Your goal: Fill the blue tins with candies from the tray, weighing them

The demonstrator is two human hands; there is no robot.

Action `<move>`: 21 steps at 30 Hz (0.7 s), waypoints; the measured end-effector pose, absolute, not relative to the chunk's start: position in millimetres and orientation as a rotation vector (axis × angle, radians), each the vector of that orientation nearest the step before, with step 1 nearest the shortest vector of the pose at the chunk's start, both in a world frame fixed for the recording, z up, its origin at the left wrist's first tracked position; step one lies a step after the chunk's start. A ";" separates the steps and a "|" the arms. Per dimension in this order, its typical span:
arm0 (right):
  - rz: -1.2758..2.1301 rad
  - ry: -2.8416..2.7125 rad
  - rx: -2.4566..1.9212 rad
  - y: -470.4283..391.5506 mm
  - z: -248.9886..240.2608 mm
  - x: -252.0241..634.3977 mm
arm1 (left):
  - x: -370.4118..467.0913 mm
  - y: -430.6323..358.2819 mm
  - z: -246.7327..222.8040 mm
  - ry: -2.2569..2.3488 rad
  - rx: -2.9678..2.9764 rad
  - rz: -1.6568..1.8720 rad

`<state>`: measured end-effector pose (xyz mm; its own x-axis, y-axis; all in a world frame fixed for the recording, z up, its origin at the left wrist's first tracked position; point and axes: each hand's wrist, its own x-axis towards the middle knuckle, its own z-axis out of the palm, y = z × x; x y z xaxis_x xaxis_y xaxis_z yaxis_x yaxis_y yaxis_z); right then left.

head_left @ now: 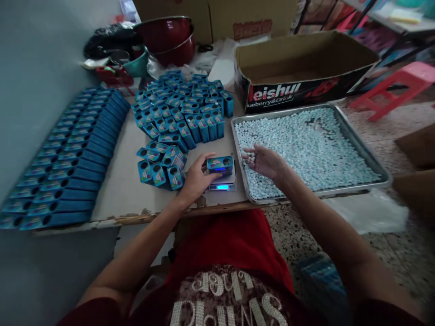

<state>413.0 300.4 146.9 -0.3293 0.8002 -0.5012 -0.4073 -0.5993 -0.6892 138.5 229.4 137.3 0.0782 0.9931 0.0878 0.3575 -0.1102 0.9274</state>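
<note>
My left hand [198,178] is closed around the left end of a small blue box [220,165] with a round hole in its top. That box is on a small digital scale [222,186] with a lit blue display; whether the hand bears its weight I cannot tell. Palm up, my right hand [263,162] holds several pale candies in its curled fingers. It is over the left edge of a metal tray [385,177] spread with pale blue and white candies [306,154].
Upright blue boxes [68,158] stand in rows at the left. More boxes [180,108] cluster mid-table, with a few nearer the scale. Behind the tray is an open cardboard carton [275,95]. Red basins [170,38] sit at the back, and a pink stool [404,86] stands right.
</note>
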 end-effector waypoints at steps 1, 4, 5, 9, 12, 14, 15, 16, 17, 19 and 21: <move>2.009 -0.560 -1.124 298.3 151.0 414.3 | 134.5 224.5 145.5 1.374 1.654 1.049; 1.986 -0.532 -1.222 292.8 161.3 418.6 | 115.0 209.5 167.6 1.409 1.909 1.127; 1.960 -0.561 -1.241 291.4 163.7 419.9 | 107.0 205.6 172.6 1.431 1.981 1.167; 1.913 -0.682 -1.287 287.9 171.4 421.5 | 77.1 198.4 179.4 1.550 2.077 1.286; 1.952 -0.726 -1.289 287.0 180.2 417.8 | 63.0 198.4 176.6 1.563 2.069 1.258; 1.964 -0.734 -1.301 286.8 187.8 414.2 | 58.7 198.6 174.9 1.540 2.081 1.237; 1.956 -0.749 -1.313 286.6 191.6 412.6 | 58.0 198.7 174.5 1.532 2.090 1.229; 1.940 -0.777 -1.324 286.3 195.1 411.3 | 57.9 198.8 174.3 1.529 2.101 1.225; 1.910 -0.816 -1.331 285.9 198.3 410.3 | 58.3 199.0 174.3 1.528 2.113 1.219; 1.825 -0.911 -1.339 284.6 203.5 408.9 | 59.8 199.4 174.5 1.530 2.136 1.199; 1.741 -0.993 -1.346 283.2 207.6 407.4 | 61.2 199.8 174.9 1.531 2.148 1.181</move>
